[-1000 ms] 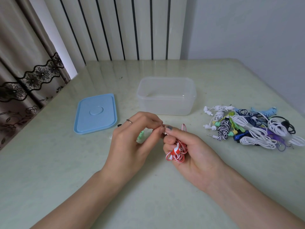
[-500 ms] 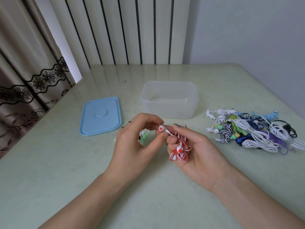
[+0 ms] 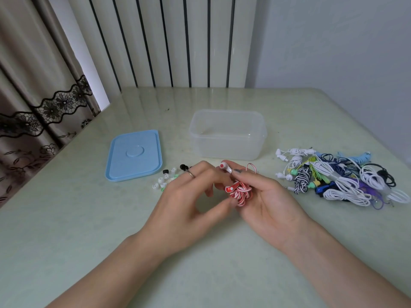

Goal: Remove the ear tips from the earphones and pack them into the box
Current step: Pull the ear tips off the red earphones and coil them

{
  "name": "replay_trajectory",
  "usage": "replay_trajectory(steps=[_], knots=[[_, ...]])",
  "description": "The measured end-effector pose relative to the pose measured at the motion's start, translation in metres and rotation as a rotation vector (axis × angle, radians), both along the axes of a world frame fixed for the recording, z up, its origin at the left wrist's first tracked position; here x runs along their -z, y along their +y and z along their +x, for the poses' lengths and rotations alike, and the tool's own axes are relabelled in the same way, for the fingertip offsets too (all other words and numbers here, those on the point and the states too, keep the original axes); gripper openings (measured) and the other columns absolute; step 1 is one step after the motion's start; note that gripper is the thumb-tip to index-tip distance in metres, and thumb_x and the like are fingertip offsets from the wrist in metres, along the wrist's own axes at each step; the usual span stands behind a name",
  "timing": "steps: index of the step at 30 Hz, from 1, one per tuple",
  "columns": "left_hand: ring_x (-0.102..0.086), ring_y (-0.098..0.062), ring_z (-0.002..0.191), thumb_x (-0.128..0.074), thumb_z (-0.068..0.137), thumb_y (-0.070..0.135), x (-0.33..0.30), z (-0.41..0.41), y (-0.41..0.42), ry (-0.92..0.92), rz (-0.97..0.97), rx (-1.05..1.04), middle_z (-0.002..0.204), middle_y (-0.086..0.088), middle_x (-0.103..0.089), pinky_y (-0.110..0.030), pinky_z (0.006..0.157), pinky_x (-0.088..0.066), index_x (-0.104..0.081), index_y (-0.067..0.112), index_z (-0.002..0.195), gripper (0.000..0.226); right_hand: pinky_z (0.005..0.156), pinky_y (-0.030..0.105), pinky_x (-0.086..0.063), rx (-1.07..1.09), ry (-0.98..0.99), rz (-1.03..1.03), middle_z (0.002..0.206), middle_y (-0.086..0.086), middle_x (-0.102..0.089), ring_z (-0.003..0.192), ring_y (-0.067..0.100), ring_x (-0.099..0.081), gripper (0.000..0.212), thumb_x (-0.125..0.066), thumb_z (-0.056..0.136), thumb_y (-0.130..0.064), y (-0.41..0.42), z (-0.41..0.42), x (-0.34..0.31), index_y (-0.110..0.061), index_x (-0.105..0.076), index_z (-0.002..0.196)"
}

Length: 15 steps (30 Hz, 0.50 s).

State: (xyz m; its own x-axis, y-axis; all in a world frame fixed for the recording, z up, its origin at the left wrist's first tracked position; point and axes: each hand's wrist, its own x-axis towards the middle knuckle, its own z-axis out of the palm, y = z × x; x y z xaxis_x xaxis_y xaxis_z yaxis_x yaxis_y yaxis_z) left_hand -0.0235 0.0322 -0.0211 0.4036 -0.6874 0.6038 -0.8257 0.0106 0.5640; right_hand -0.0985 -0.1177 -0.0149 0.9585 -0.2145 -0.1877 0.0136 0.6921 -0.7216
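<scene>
My right hand (image 3: 266, 203) holds a coiled red-and-white earphone bundle (image 3: 240, 192) and pinches its white earbud (image 3: 224, 167), which points up and left. The fingers of my left hand (image 3: 189, 201) curl against the bundle, with the thumb touching it from below and the index finger beside the earbud. No ear tip shows between those fingers. Several loose ear tips (image 3: 165, 177), white, black and green, lie on the table just left of my left hand. The clear plastic box (image 3: 226, 150) stands open behind my hands. A pile of coiled earphones (image 3: 333, 176) lies to the right.
The blue lid (image 3: 134, 155) lies flat to the left of the box. The pale green table (image 3: 89, 230) runs to a curtain on the left and a wall behind and to the right.
My left fingers have let go of the earbud tip and dropped lower against the bundle. The earbud now sticks out free above my right thumb.
</scene>
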Motion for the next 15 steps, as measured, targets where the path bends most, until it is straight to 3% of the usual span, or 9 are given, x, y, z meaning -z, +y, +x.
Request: replay_trajectory(steps=[2, 5, 10, 15], knots=[[-0.057, -0.011, 0.084, -0.075, 0.092, 0.014, 0.0013, 0.0016, -0.0007, 0.017, 0.009, -0.008, 0.094, 0.008, -0.062, -0.019, 0.076, -0.042, -0.071, 0.015, 0.1, 0.009, 0.07, 0.026, -0.051, -0.021, -0.029, 0.012, 0.104, 0.013, -0.058, 0.09, 0.023, -0.065, 0.028, -0.05, 0.093, -0.007, 0.0013, 0.0006, 0.0008, -0.004, -0.058, 0.119], [-0.058, -0.014, 0.083, -0.073, 0.093, 0.009, 0.0017, 0.0043, -0.0001, 0.073, 0.011, -0.011, 0.093, 0.009, -0.063, -0.02, 0.075, -0.041, -0.07, 0.015, 0.098, 0.008, 0.09, 0.037, -0.044, -0.016, -0.03, 0.017, 0.107, 0.016, -0.06, 0.105, 0.033, -0.063, 0.028, -0.052, 0.091, -0.005, 0.0005, 0.001, 0.0044, -0.002, -0.059, 0.118], [-0.057, -0.01, 0.085, -0.075, 0.09, 0.008, 0.002, 0.0068, 0.0, 0.065, 0.048, -0.03, 0.096, 0.012, -0.063, -0.017, 0.075, -0.041, -0.067, 0.019, 0.102, 0.019, 0.075, 0.029, -0.048, 0.059, -0.031, 0.022, 0.1, 0.011, -0.066, 0.091, 0.022, -0.069, 0.033, -0.053, 0.089, -0.001, -0.0007, 0.0017, 0.0061, -0.007, -0.059, 0.121], [-0.058, -0.008, 0.086, -0.069, 0.095, 0.01, 0.0042, 0.0075, 0.0004, 0.041, 0.065, -0.066, 0.093, 0.012, -0.062, -0.016, 0.076, -0.041, -0.064, 0.021, 0.103, 0.014, 0.086, 0.037, -0.041, 0.073, -0.037, -0.026, 0.104, 0.014, -0.064, 0.104, 0.031, -0.06, 0.035, -0.055, 0.091, -0.002, 0.0009, 0.0014, 0.0068, -0.009, -0.059, 0.125]])
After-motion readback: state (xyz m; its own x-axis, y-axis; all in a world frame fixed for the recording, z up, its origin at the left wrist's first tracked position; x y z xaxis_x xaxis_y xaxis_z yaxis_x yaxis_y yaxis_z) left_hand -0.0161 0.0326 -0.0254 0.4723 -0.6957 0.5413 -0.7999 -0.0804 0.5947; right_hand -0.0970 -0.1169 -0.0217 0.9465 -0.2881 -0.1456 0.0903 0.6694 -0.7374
